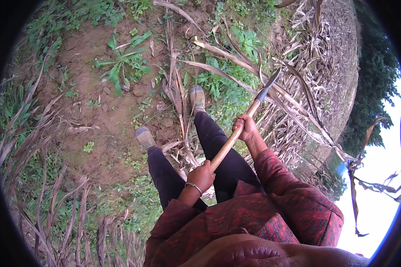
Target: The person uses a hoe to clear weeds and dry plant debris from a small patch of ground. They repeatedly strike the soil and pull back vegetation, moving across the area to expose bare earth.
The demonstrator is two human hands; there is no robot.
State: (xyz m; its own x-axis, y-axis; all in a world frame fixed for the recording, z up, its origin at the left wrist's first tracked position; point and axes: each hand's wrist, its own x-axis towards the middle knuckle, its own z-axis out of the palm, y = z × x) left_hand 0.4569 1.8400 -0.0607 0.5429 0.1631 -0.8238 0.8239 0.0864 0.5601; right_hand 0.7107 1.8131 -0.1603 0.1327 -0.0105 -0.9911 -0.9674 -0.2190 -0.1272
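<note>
Both of my hands grip a tool with a wooden handle and a dark metal socketed blade. My left hand, with a bangle at its wrist, closes around the lower end of the handle. Farther up, nearer the socket, my right hand is wrapped around the wood. The blade points up and right across a long dry maize stalk; I cannot tell whether they touch. That stalk has a pale end at upper left and slants down to the right, with withered leaves hanging from it.
Another dry stalk rises between my shoes. Green weeds grow on the bare brown soil. Flattened maize stalks lie in a thick band at right, with trees beyond. Standing dry stalks line the lower left.
</note>
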